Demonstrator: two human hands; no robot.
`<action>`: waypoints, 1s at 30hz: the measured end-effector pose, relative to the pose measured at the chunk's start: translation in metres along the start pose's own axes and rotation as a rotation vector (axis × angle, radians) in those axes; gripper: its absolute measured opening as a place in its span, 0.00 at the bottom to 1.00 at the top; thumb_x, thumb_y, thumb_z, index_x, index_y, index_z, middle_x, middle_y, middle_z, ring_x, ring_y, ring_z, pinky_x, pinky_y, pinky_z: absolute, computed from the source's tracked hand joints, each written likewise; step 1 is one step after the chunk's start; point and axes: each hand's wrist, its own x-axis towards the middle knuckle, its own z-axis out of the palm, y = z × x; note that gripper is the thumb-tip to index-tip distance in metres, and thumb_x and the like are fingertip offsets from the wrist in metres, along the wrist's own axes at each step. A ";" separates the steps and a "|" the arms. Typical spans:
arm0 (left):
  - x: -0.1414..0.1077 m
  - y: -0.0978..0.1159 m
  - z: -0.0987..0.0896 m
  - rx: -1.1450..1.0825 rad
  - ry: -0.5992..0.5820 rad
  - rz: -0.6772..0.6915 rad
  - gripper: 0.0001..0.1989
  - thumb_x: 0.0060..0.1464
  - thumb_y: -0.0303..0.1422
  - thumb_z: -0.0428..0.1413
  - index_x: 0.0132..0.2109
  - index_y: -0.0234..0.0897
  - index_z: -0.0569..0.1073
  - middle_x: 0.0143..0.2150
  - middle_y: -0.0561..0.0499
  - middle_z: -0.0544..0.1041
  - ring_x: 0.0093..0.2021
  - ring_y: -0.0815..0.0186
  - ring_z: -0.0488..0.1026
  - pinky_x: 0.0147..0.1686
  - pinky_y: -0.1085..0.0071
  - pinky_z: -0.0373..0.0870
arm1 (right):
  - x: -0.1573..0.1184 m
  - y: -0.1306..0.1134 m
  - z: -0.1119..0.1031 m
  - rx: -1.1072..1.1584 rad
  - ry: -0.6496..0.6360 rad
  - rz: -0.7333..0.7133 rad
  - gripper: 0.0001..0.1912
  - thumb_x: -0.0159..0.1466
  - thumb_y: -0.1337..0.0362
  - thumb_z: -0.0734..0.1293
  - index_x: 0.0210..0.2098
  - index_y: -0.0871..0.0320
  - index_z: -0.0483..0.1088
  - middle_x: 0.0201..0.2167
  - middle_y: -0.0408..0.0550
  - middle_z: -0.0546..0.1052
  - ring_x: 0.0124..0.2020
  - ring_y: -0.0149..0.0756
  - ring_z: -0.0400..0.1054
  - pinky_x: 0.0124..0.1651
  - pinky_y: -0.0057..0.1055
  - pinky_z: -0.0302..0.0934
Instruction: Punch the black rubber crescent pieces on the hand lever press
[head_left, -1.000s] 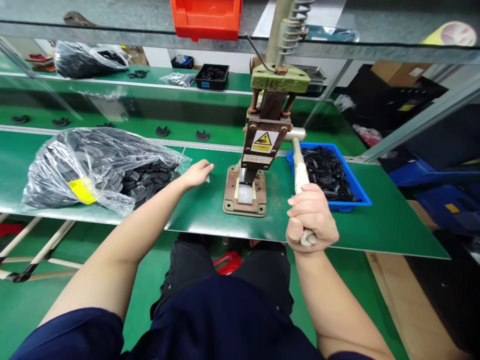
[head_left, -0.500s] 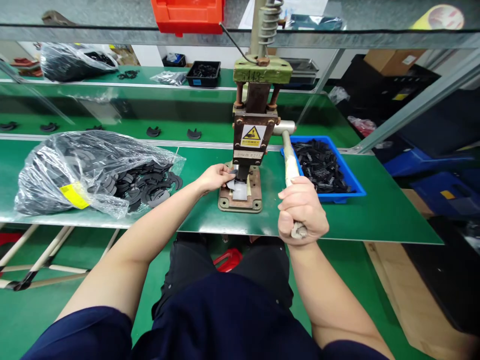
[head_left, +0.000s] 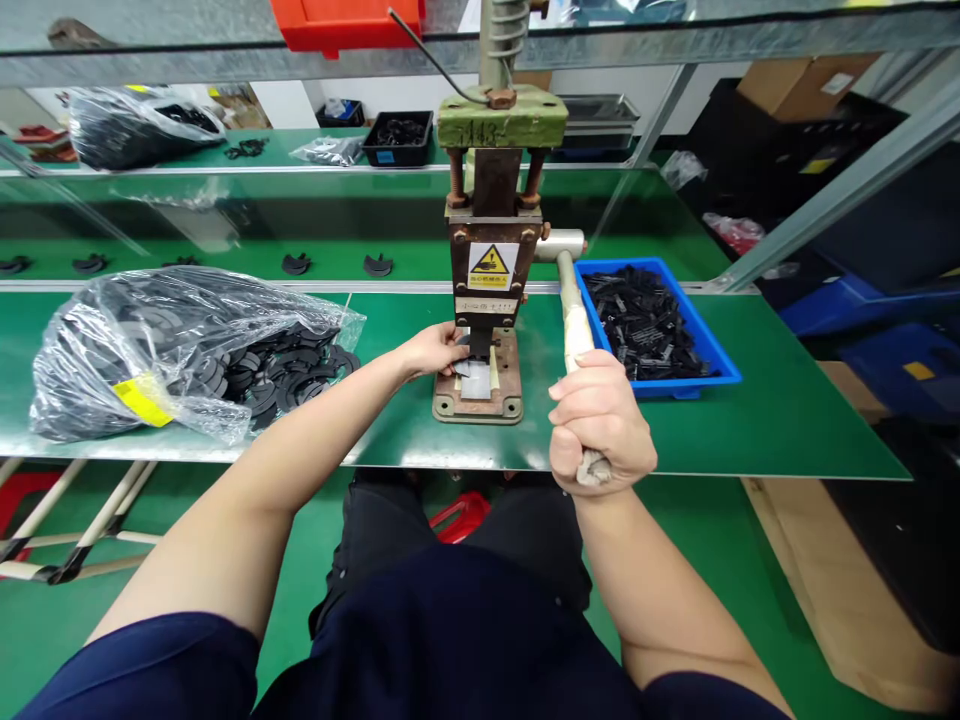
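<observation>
A hand-operated arbor press [head_left: 493, 225] stands on the green bench, its ram low over the base plate. My left hand [head_left: 437, 350] is at the left side of the ram, thumb and fingers pinching a small dark curved piece [head_left: 462, 368]. Part of that piece is hidden by the fingers and the ram. A pale, shiny block [head_left: 476, 382] lies on the base, just in front of the ram. My right hand [head_left: 602, 422] is wrapped round the taped lever handle [head_left: 576, 320], which slopes toward me from the press's right side.
Left of the press lies a clear plastic bag [head_left: 150, 340] spilling dark crescent pieces [head_left: 281, 372]. A blue tray [head_left: 694, 385] of black parts stands right of the lever. Several crescent pieces [head_left: 378, 265] sit in a row behind. A red bin [head_left: 349, 22] hangs overhead.
The camera view has shifted slightly. The curved piece in my left hand now shows less beside the ram and lies flatter. My right hand keeps its grip, with the lever at nearly the same angle.
</observation>
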 end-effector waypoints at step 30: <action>-0.179 -0.120 -0.157 1.125 0.525 -0.080 0.27 0.59 0.52 0.62 0.55 0.36 0.79 0.54 0.36 0.77 0.58 0.43 0.74 0.59 0.51 0.71 | -0.003 0.019 -0.001 -0.038 0.018 -0.090 0.19 0.65 0.57 0.70 0.22 0.55 0.62 0.21 0.36 0.74 0.31 0.34 0.78 0.50 0.50 0.75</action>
